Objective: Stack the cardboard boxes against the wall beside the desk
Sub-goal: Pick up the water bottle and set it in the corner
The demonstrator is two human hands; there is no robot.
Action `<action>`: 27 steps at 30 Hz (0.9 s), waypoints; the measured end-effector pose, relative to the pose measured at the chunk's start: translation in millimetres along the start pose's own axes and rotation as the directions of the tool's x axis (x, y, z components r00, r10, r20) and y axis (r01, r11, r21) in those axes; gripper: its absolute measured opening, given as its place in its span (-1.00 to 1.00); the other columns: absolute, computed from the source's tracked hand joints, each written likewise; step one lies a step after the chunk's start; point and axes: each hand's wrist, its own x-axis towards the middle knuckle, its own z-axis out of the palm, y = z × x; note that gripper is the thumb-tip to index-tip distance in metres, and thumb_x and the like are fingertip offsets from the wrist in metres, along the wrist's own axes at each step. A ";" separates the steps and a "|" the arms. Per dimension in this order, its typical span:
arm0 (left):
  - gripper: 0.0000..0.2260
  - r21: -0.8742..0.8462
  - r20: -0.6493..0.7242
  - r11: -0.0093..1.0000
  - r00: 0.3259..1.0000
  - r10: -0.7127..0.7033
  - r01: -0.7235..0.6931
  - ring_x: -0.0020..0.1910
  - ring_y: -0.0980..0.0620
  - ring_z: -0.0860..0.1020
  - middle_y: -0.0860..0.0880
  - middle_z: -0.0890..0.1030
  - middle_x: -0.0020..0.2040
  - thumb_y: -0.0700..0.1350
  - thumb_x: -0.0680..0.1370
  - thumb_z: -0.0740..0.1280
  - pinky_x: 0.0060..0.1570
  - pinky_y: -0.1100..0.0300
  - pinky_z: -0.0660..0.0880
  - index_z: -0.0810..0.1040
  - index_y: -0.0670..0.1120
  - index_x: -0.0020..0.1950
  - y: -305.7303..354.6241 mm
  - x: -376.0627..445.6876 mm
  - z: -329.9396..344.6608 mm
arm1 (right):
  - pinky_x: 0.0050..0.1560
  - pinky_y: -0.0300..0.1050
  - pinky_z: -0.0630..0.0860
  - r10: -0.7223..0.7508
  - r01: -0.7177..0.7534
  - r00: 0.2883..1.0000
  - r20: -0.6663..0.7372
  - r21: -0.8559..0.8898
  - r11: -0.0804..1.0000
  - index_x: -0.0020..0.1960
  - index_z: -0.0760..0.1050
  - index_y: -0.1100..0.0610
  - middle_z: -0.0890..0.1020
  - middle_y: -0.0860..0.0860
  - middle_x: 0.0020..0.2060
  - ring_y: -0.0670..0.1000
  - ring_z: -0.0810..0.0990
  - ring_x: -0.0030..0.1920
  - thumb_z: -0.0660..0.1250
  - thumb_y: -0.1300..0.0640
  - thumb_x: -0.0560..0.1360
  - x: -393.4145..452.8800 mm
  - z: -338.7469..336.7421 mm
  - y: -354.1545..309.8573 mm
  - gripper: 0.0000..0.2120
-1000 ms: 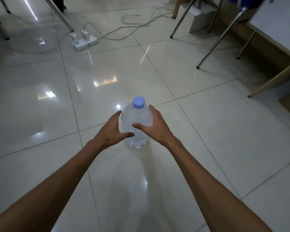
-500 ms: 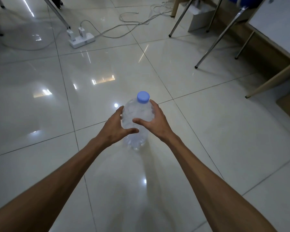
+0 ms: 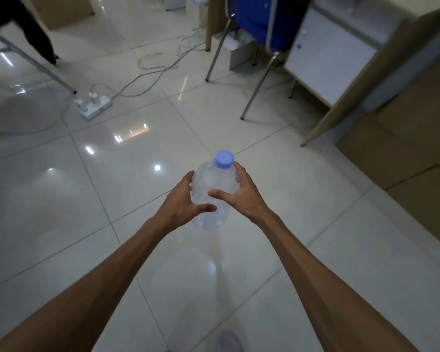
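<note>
- Left hand (image 3: 182, 201) grips the clear bottle (image 3: 214, 194), fingers curled round its left side.
- Right hand (image 3: 241, 193) clamps the opposite side, both arms outstretched.

This looks like an office or workroom. A glossy white tile floor (image 3: 302, 199) carries a white power strip (image 3: 95, 107) with loose cables (image 3: 148, 77) trailing toward a light wood desk (image 3: 341, 107) and a blue chair (image 3: 259, 24) on metal legs. Plain cardboard boxes (image 3: 401, 158) sit on the floor beside the desk.
</note>
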 end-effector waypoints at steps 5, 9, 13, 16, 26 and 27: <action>-0.22 0.009 0.116 1.000 0.993 0.028 -0.029 0.18 0.06 0.49 0.16 0.47 0.22 0.03 0.30 0.60 0.11 0.10 0.50 0.28 0.09 0.41 136.0 -28.1 9.8 | 0.10 -0.23 0.38 0.039 -0.037 0.995 -0.088 0.025 0.999 0.42 0.27 -0.16 0.43 -0.13 0.30 -0.11 0.42 0.26 0.58 -0.17 0.26 -73.9 -99.7 -77.2 -0.17; -0.22 -0.005 0.224 0.999 0.974 0.038 -0.038 0.16 0.05 0.49 0.13 0.47 0.21 -0.04 0.30 0.60 0.10 0.10 0.50 0.28 0.06 0.42 237.6 -43.5 41.4 | 0.18 -0.10 0.46 0.093 -0.086 0.977 -0.193 0.045 0.995 0.40 0.27 -0.18 0.44 -0.13 0.30 -0.07 0.45 0.27 0.58 -0.22 0.21 -130.0 -181.9 -113.5 -0.15; -0.23 0.008 0.344 0.998 0.937 0.059 -0.066 0.14 0.08 0.49 0.14 0.47 0.19 -0.03 0.30 0.60 0.05 0.16 0.47 0.28 0.05 0.41 327.6 -52.5 93.4 | 0.22 -0.02 0.50 0.137 -0.122 0.944 -0.301 0.068 0.990 0.39 0.29 -0.19 0.46 -0.14 0.28 -0.07 0.46 0.26 0.58 -0.21 0.19 -187.4 -271.7 -128.9 -0.15; -0.26 0.038 0.423 0.992 0.902 0.091 -0.118 0.13 0.07 0.51 0.19 0.48 0.15 0.05 0.26 0.58 0.08 0.10 0.51 0.29 0.12 0.34 389.1 -56.5 142.3 | 0.23 -0.03 0.49 0.185 -0.159 0.905 -0.384 0.098 0.982 0.40 0.28 -0.18 0.45 -0.15 0.30 -0.07 0.45 0.28 0.58 -0.24 0.15 -225.3 -340.4 -127.8 -0.10; -0.26 -0.001 0.608 0.954 0.757 0.239 -0.301 0.19 0.08 0.50 0.14 0.49 0.23 0.02 0.27 0.60 0.15 0.10 0.49 0.32 0.12 0.36 567.6 -47.3 317.5 | 0.27 -0.01 0.50 0.258 -0.128 0.749 -0.610 0.248 0.960 0.39 0.34 -0.14 0.52 -0.16 0.27 -0.12 0.50 0.27 0.63 -0.15 0.16 -324.9 -545.4 -95.1 -0.13; -0.31 -0.011 0.621 0.947 0.740 0.258 -0.322 0.16 0.11 0.50 0.15 0.50 0.20 -0.05 0.29 0.60 0.12 0.15 0.48 0.33 0.12 0.32 583.6 -47.2 333.7 | 0.28 0.00 0.50 0.269 -0.132 0.729 -0.629 0.257 0.957 0.39 0.34 -0.15 0.52 -0.17 0.28 -0.13 0.50 0.27 0.63 -0.16 0.15 -333.4 -563.3 -91.0 -0.11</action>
